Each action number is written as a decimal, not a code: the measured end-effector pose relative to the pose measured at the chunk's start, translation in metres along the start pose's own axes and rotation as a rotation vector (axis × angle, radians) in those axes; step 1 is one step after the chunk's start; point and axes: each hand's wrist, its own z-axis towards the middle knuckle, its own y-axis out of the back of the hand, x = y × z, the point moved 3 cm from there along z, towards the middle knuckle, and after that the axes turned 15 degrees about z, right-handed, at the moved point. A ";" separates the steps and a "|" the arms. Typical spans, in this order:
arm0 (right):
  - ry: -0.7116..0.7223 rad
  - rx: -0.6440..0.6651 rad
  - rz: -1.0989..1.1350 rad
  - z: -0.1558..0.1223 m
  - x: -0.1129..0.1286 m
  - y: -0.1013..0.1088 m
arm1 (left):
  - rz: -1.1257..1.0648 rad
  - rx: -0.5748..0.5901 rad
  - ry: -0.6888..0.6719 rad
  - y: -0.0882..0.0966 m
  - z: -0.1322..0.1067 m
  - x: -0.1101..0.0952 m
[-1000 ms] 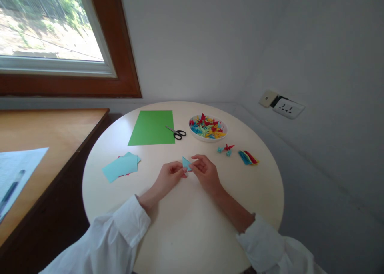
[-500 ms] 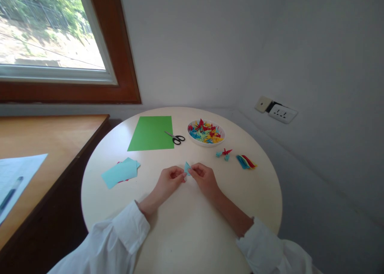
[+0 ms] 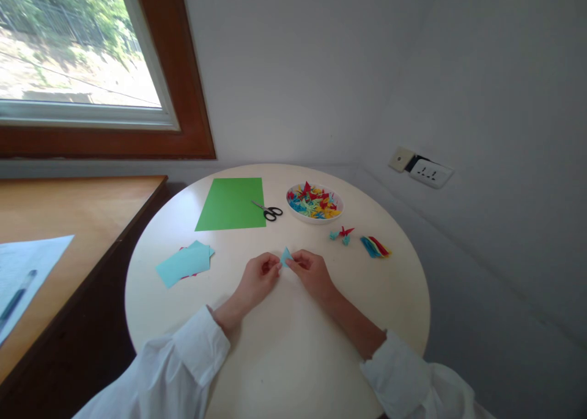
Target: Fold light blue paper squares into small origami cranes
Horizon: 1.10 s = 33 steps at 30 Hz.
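A small piece of light-blue folded paper [image 3: 285, 256], pointed at the top, is held up just above the middle of the table. My right hand [image 3: 314, 276] pinches its right side between thumb and forefinger. At the paper's lower left edge, the thumb and fingertips of my left hand [image 3: 259, 278] are closed on it. The fingers partly cover the paper, so its lower folds are hidden. Beyond my right hand lie a small red paper crane [image 3: 345, 230] and two little light-blue folded pieces [image 3: 346, 240].
Black-handled scissors [image 3: 270, 213] rest partly on a green sheet [image 3: 232, 205]. Beside them stands a white bowl [image 3: 316, 221] of colourful folded cranes. Light-blue and red paper pieces [image 3: 186, 265] lie at left, fanned coloured strips [image 3: 376, 247] at right. A wooden desk [image 3: 92, 205] adjoins the round table [image 3: 293, 358].
The left fingertips have shifted slightly left along the paper's edge, and more of the blue paper shows between the hands. Everything else stays in place.
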 end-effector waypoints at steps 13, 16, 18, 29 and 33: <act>-0.024 0.008 -0.001 -0.001 0.001 -0.001 | -0.001 0.059 -0.050 -0.003 0.000 0.001; -0.025 0.015 -0.005 0.000 0.002 -0.002 | 0.074 0.057 -0.080 -0.004 -0.002 -0.001; -0.036 0.016 0.000 0.000 0.002 -0.002 | 0.075 0.064 -0.078 -0.004 -0.003 -0.002; -0.002 -0.057 -0.004 -0.001 0.008 0.002 | -0.287 0.002 0.147 0.006 0.000 -0.005; 0.026 -0.034 -0.028 -0.001 0.008 0.001 | -0.364 -0.006 0.175 0.007 -0.002 -0.009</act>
